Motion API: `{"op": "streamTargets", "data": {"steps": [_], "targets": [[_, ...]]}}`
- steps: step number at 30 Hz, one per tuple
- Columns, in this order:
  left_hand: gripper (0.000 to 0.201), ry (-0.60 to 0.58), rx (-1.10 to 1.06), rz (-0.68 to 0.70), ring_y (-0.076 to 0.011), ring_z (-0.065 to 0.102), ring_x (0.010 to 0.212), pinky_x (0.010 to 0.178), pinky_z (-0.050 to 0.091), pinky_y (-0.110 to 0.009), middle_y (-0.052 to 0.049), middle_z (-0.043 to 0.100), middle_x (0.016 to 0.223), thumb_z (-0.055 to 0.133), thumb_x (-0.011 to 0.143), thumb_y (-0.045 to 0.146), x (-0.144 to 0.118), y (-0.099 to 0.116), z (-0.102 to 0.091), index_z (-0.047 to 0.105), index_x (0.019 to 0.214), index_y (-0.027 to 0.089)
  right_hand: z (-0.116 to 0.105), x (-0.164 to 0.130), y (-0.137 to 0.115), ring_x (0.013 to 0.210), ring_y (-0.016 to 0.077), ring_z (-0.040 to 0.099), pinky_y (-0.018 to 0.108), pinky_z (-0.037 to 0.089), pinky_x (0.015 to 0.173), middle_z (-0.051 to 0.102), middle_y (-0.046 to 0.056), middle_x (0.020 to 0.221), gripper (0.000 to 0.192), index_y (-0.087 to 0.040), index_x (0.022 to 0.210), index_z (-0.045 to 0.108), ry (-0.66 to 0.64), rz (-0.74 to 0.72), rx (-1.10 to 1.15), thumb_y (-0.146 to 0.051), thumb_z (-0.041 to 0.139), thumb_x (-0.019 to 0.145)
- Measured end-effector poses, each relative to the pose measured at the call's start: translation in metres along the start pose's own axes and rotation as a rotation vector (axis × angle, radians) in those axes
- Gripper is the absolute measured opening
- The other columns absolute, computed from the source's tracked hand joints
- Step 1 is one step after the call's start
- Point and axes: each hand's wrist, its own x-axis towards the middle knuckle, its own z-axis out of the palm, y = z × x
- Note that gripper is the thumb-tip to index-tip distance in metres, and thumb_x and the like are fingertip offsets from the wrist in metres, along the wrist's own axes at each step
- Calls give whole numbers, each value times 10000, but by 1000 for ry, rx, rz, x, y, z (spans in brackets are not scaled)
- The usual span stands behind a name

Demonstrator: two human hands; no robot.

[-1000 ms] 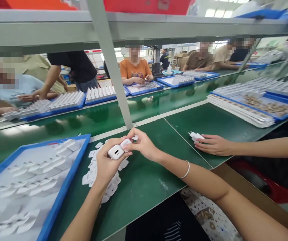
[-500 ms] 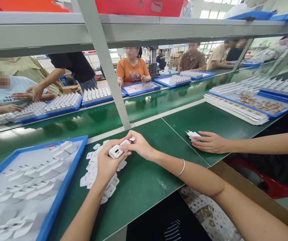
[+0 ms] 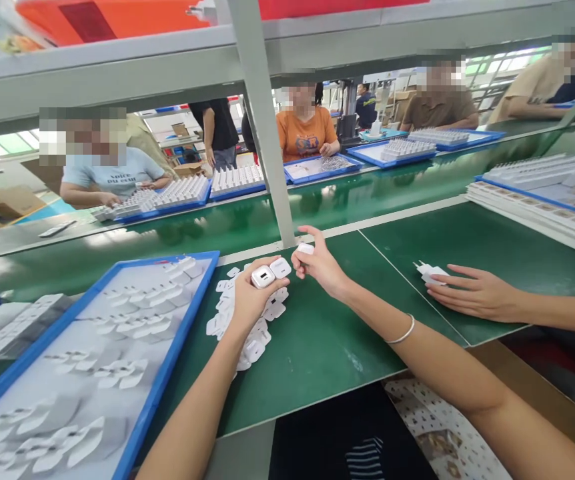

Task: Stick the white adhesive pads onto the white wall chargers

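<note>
Now, head view only, label by label:

Left hand: left hand (image 3: 248, 300) is raised over the bench (image 3: 317, 347); fingers curled shut round a white charger (image 3: 263, 276), gripped at the fingertips with its port face turned up toward the camera; a white flat piece (image 3: 281, 267) sits at the charger's right edge, touching it.

Right hand: right hand (image 3: 321, 265) hangs just right of the charger, close but apart from it; thumb and forefinger pinched on a small white cap (image 3: 306, 248); the other fingers loosely folded; a bracelet (image 3: 400, 331) rings the wrist.

Key relation: the charger lies left of the cap and slightly lower; its long axis runs roughly left to right, toward the right hand; that hand is the nearer free one.

Below the hands: a heap of white flat parts (image 3: 247, 333) lies on the bench under the left hand; a blue tray (image 3: 177, 347) of white pieces lies to the left.

Neighbour: another person's hand (image 3: 472, 293) rests flat on the bench to the right, fingertips at a second charger (image 3: 430, 272).

Across the belt: other people sit at trays.
</note>
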Motion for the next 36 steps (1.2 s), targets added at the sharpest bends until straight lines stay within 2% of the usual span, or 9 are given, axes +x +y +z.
{"op": "streamTargets", "data": {"steps": [2,6,10,14,18,20,23,29,36], "targets": [[493,-23,-42,-8,-263,721,991,850,609,-383,-102,765,1082,936,563,314,0,1,-1,763,1006,183,-2,-1,0,499,100,480,239,414,518,595,-99,610,400,-245,1079,454,0,-17,-55,-374,691,783],[505,-136,-167,-50,-234,725,878,736,616,-337,-89,775,999,955,514,301,0,6,-1,773,970,183,-4,-2,0,560,105,549,230,420,506,630,-31,634,298,-188,835,563,23,-23,-121,-391,758,738],[503,-133,-200,-54,-226,721,873,716,609,-322,-92,771,1040,955,520,288,0,10,-1,775,980,193,-8,1,-3,607,111,572,221,417,472,684,32,759,293,-156,847,668,76,-4,-156,-414,749,735],[495,-109,-158,-11,-242,715,961,786,604,-339,-100,760,1099,948,550,296,0,9,-2,772,1001,195,-8,1,-7,540,80,512,202,361,427,680,27,739,285,-147,843,675,110,-7,-180,-412,731,753],[482,-35,-82,113,-254,701,1045,905,576,-381,-96,752,1114,946,573,321,1,7,-2,768,1006,206,-5,-6,-13,569,119,631,243,484,517,731,37,745,315,-167,868,636,137,-47,-193,-418,783,747],[476,-10,-32,171,-257,695,1058,946,557,-402,-98,747,1116,943,588,336,1,6,-2,765,1010,208,-2,-10,-16,587,139,658,255,496,524,743,46,745,305,-176,825,624,148,-89,-217,-419,795,754],[477,-6,21,243,-254,693,1053,957,546,-408,-95,746,1102,938,608,350,1,3,-1,760,1029,215,3,-17,-21,535,103,571,223,412,464,680,13,645,287,-170,716,642,157,-158,-271,-383,833,729],[402,-9,93,442,-229,700,1045,940,558,-390,-83,745,1124,880,708,367,-1,-1,2,743,1062,234,19,-32,-24,465,74,451,227,277,428,601,-11,559,349,-162,631,636,-30,139,-166,-395,896,643],[299,17,196,620,-210,702,1058,922,584,-368,-76,739,1130,802,805,244,-1,2,4,726,1094,241,22,-37,-26,518,58,302,277,169,516,435,-60,526,323,-157,601,648,-32,192,-149,-359,893,660]]}}
